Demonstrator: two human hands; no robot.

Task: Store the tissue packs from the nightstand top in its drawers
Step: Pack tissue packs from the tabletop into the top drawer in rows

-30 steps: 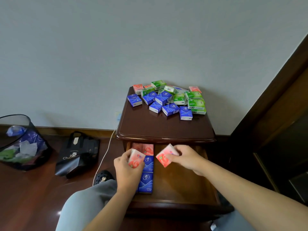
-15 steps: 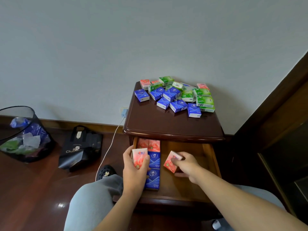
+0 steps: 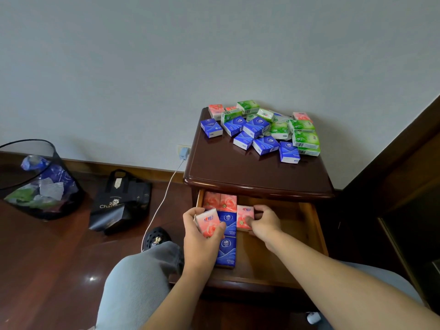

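Observation:
A dark wooden nightstand (image 3: 238, 172) carries a pile of blue, green and pink tissue packs (image 3: 262, 132) at the back of its top. Its top drawer (image 3: 309, 225) is pulled open. Inside lie two pink packs (image 3: 220, 201) at the back left and two blue packs (image 3: 227, 236) in a column in front of them. My left hand (image 3: 202, 236) grips a pink pack (image 3: 208, 221) over the drawer's left side. My right hand (image 3: 264, 222) holds another pink pack (image 3: 244, 216) down on the drawer floor, right beside the blue column.
A black mesh waste bin (image 3: 35, 182) with rubbish stands on the wooden floor at left. A black bag (image 3: 121, 201) lies beside it. A white charger cable (image 3: 164, 198) runs from a wall socket down past a black shoe (image 3: 156, 239). Dark wooden furniture (image 3: 404, 186) borders the right.
My right hand has lowered its pink pack into the drawer and slid it left against the blue packs. My left hand still holds its pink pack at the drawer's left.

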